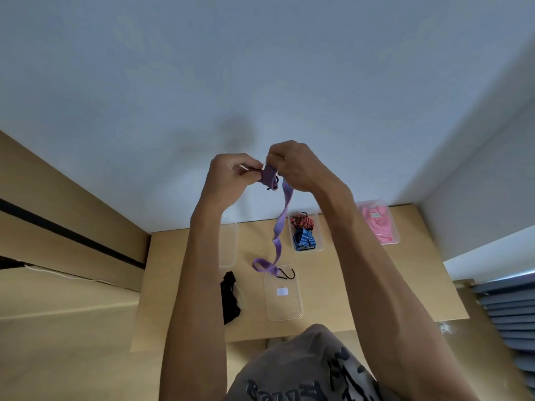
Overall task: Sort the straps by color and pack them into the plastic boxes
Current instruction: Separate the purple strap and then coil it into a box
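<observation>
Both my hands are raised high above the table and hold a purple striped strap (280,227). My left hand (231,175) pinches its rolled upper end, and my right hand (292,166) grips the same roll from the other side. The strap's free length hangs down, and its black hook (285,274) dangles over an empty clear plastic box (283,296). Another clear box (306,231) holds a red strap and a blue strap. A third box (377,222) at the back right holds pink straps. A black strap (229,296) lies loose on the table.
The wooden table (362,285) stands against a white wall. A further clear box (228,244) sits partly hidden behind my left forearm. Grey stacked slats (509,314) are at the right. A wooden ledge with a white cable runs along the left.
</observation>
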